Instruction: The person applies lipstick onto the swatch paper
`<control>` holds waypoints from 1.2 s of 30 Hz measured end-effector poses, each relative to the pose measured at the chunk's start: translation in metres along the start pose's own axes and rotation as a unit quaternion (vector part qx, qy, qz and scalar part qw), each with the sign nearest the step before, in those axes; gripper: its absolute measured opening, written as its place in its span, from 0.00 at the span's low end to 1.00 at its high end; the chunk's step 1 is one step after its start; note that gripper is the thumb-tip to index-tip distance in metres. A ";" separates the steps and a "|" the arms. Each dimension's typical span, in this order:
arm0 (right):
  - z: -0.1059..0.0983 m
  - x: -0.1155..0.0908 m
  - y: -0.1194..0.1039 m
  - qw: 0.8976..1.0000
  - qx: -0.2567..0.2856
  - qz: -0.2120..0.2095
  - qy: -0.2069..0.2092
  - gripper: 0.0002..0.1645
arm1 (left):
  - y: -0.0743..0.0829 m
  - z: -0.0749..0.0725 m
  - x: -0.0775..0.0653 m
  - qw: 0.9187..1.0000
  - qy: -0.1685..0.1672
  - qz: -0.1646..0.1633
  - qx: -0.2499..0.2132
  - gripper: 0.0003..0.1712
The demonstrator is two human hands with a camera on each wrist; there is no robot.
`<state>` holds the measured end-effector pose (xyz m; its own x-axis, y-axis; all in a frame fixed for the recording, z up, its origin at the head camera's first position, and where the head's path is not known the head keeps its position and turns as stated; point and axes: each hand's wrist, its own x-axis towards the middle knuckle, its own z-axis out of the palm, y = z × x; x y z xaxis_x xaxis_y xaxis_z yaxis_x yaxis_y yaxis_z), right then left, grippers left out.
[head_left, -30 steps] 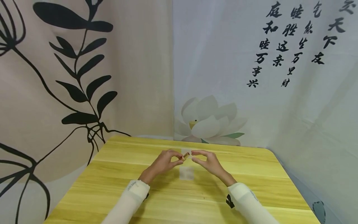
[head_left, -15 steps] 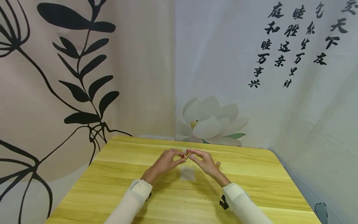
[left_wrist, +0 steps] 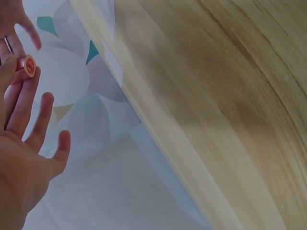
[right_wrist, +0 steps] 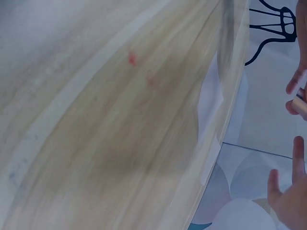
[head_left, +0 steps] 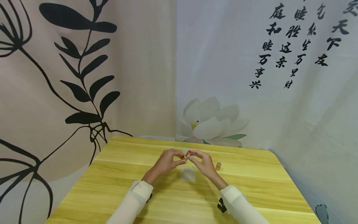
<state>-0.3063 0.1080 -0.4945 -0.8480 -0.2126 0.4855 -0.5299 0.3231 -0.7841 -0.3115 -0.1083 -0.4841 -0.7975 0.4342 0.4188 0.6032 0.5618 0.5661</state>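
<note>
Above the table's far middle, a small copper-coloured lipstick [head_left: 187,154] is held between both hands. My left hand [head_left: 167,161] pinches its lower end between thumb and fingers. From the other side, my right hand [head_left: 205,164] has thumb and forefinger at its upper end. The left wrist view has the lipstick's round end [left_wrist: 29,67] facing the camera, reddish inside. Only part of the tube [right_wrist: 300,105] enters the right wrist view at its right edge. A short copper-coloured piece, apparently the cap [head_left: 218,166], stands on the table just right of my right hand.
The wooden table [head_left: 167,202] bears a pale square patch [head_left: 188,174] below the hands, and a second one is partly covered behind them. Printed cloth [head_left: 145,77] hangs right behind the table's far edge.
My right hand has moved left, from just apart from the lipstick to its upper end. The cap-like piece has come into view from behind that hand. The left hand keeps its hold.
</note>
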 end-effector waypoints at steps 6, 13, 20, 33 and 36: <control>0.004 0.000 0.004 1.000 0.004 0.004 0.007 0.15 | 0.002 0.003 0.001 0.999 0.022 -0.011 0.042 0.10; 0.001 0.003 0.004 1.000 0.002 0.018 0.001 0.15 | 0.003 0.006 0.001 0.998 0.044 0.001 0.037 0.17; -0.003 0.004 0.003 1.000 0.001 0.017 -0.001 0.17 | 0.004 0.003 -0.001 0.996 -0.022 0.019 -0.081 0.22; -0.001 0.001 0.006 1.000 0.008 0.015 0.002 0.11 | 0.003 0.007 0.002 0.994 0.027 -0.025 -0.104 0.16; 0.000 0.001 0.003 1.000 0.013 0.018 0.005 0.11 | 0.002 0.007 0.002 0.993 0.033 -0.030 -0.109 0.16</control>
<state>-0.3086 0.1085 -0.4961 -0.8670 -0.1925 0.4596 -0.4981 0.3062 -0.8113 -0.3119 -0.1009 -0.4873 -0.8349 0.3535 0.4219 0.5444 0.4167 0.7280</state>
